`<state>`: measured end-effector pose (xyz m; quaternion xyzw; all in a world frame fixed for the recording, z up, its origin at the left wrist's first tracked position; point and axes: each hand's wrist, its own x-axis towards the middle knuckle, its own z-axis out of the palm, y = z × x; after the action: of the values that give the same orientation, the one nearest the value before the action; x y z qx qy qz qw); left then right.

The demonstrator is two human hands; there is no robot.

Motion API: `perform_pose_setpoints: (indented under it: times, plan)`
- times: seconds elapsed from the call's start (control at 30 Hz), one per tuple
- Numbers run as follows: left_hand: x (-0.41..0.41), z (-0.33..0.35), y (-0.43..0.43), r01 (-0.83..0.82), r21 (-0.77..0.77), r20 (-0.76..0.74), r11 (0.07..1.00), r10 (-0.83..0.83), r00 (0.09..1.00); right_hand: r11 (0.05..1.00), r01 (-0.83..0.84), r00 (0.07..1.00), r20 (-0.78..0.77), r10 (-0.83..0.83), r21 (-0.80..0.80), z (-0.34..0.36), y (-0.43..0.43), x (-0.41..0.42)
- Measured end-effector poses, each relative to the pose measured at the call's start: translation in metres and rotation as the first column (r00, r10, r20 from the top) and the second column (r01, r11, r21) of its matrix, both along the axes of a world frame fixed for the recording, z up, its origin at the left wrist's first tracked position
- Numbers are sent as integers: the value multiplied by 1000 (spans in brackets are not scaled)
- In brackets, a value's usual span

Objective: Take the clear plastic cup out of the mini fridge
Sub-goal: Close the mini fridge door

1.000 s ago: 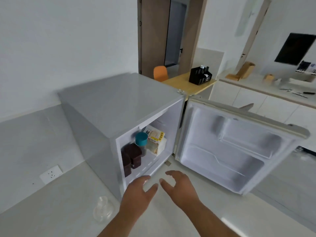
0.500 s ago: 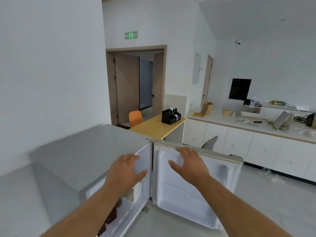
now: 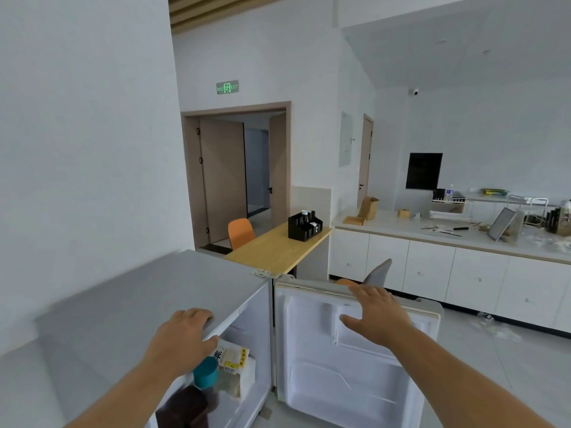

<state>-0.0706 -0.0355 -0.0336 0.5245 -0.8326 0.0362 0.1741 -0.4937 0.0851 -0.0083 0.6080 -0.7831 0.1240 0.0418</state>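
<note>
Head view: left hand (image 3: 182, 338), open, rests on the fridge (image 3: 129, 304) top edge, right hand (image 3: 378, 313), open, at the door (image 3: 355, 359); no clear cup visible, so neither grip's bearing can be judged.

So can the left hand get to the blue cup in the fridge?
Probably yes. The left hand rests on the fridge's top front edge, the door is wide open, and the blue cup sits just below with nothing in front.

Bare forearms (image 3: 463, 375); no sleeves
</note>
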Motion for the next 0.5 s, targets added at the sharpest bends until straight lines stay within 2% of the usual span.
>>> perform_pose_setpoints:
  times: [0.2, 0.5]
  plan:
    - [2, 1, -17, 67, 27, -101, 997, -64, 993, 979, 115, 991, -88, -101, 168, -13, -2, -32]
    - [1, -2, -20, 63, 0, -125, 998, -62, 990, 989, 100, 978, -196, -77, 111, -14, 13, -26]
